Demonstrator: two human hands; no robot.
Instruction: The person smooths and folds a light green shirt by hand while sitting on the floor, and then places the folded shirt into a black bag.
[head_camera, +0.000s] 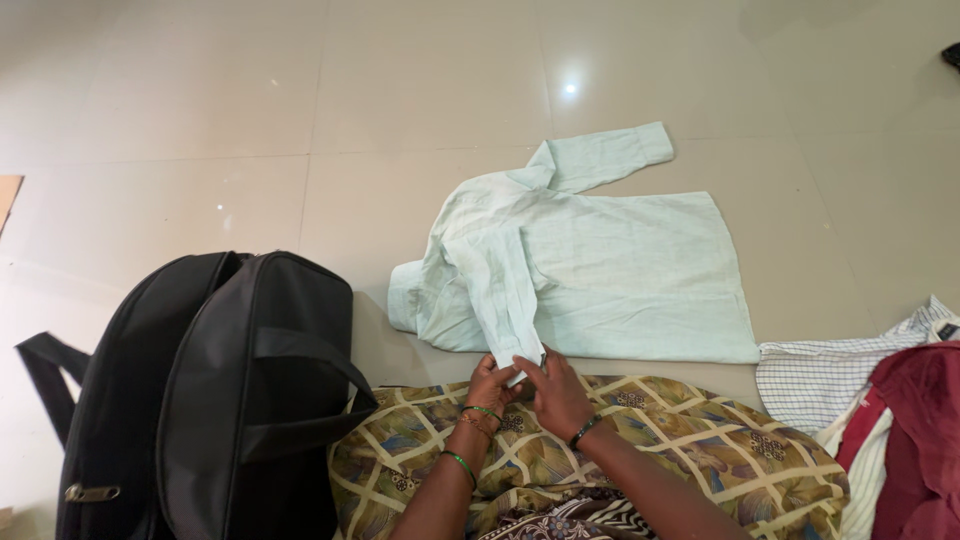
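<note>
A pale mint-green long-sleeved shirt (600, 270) lies flat on the tiled floor, collar to the left. One sleeve is folded across its body toward me; the other points away at the top. My left hand (492, 385) and my right hand (555, 392) both pinch the cuff (520, 350) of the near sleeve, just above my lap. Bangles circle both wrists. My lap is covered by a patterned olive and cream cloth (700, 450).
A black backpack (210, 400) stands on the floor to my left, close to the shirt's collar. At the right lie a white checked shirt (830, 380) and a dark red garment (925, 440). Glossy beige floor tiles (300, 100) stretch beyond.
</note>
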